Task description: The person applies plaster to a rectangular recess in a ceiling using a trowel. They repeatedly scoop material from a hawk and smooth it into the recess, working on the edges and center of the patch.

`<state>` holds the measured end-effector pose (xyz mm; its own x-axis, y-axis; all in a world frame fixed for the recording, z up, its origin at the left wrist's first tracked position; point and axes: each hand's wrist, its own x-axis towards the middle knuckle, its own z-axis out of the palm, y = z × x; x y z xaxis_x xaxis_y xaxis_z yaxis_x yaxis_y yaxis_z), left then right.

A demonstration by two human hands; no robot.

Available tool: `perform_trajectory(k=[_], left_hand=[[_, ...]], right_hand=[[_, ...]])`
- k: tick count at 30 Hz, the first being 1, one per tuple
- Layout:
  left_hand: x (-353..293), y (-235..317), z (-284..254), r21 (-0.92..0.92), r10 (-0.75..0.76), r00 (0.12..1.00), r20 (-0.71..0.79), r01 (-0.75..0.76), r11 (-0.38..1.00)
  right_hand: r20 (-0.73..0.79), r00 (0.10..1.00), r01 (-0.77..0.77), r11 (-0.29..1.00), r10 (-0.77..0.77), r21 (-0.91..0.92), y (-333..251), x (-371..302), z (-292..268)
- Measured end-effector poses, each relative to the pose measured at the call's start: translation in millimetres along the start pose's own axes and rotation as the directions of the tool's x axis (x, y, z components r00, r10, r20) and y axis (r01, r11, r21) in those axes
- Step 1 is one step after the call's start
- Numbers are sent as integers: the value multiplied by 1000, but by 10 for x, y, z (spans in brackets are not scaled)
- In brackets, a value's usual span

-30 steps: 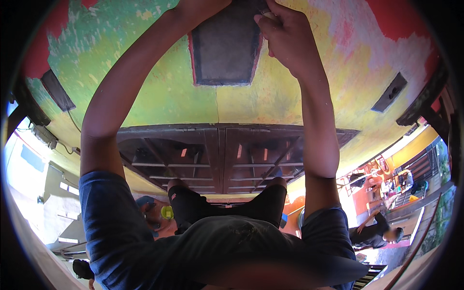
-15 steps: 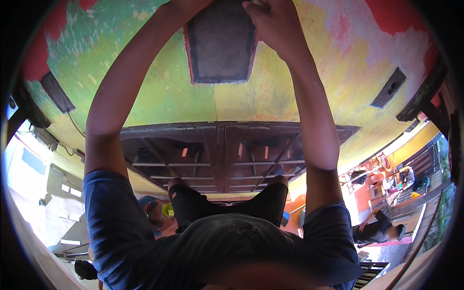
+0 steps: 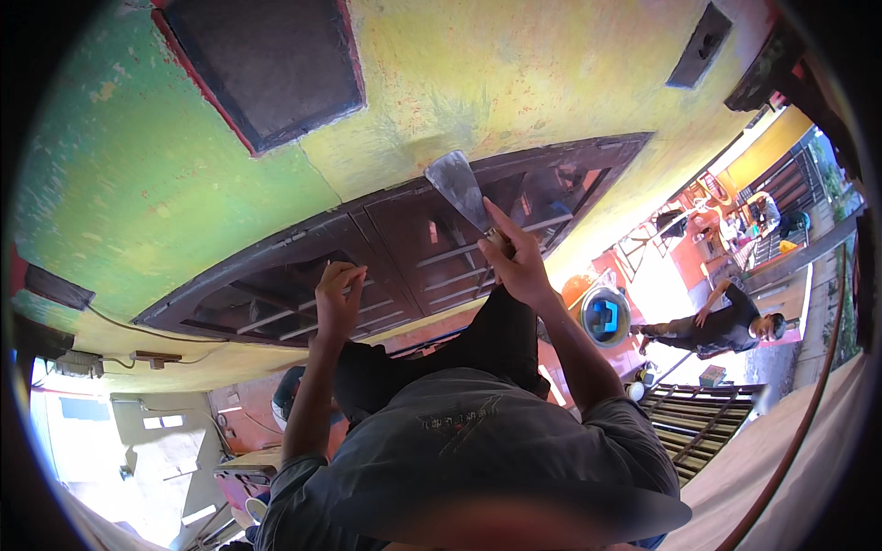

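Note:
My right hand (image 3: 521, 264) grips a putty knife (image 3: 457, 190) by its short handle, the index finger laid along the broad grey blade. The blade points up and away, over the top edge of a dark brown window frame (image 3: 390, 246) with glass panes, and its edge looks close to the yellow wall (image 3: 413, 110). To the left, my left hand (image 3: 338, 298) is raised in front of the window with its fingers curled in a pinch. Whether something small is between those fingers cannot be made out.
A dark grey panel (image 3: 266, 64) with a red edge is set in the wall above the window. On the right stand a round tub (image 3: 605, 315) with blue things inside and a slatted bamboo rack (image 3: 703, 418). A person (image 3: 735, 319) in dark clothes is beyond.
Both hands have come down from high by the dark panel to in front of the window. The putty knife in my right hand now shows. My view has turned and shifted right.

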<state>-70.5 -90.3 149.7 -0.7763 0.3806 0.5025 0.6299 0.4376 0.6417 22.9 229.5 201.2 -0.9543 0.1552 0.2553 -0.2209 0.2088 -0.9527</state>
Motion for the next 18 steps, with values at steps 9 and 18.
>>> perform_trajectory(k=[9, 18], left_hand=[[-945, -76, 1293, -658, -489, 705, 514, 690, 302], [-846, 148, 1862, -746, -170, 729, 663, 661, -80]], right_hand=[[-84, 951, -280, 946, 296, 165, 932, -1200, 603], [-195, 819, 455, 818, -540, -353, 1217, -633, 1140]])
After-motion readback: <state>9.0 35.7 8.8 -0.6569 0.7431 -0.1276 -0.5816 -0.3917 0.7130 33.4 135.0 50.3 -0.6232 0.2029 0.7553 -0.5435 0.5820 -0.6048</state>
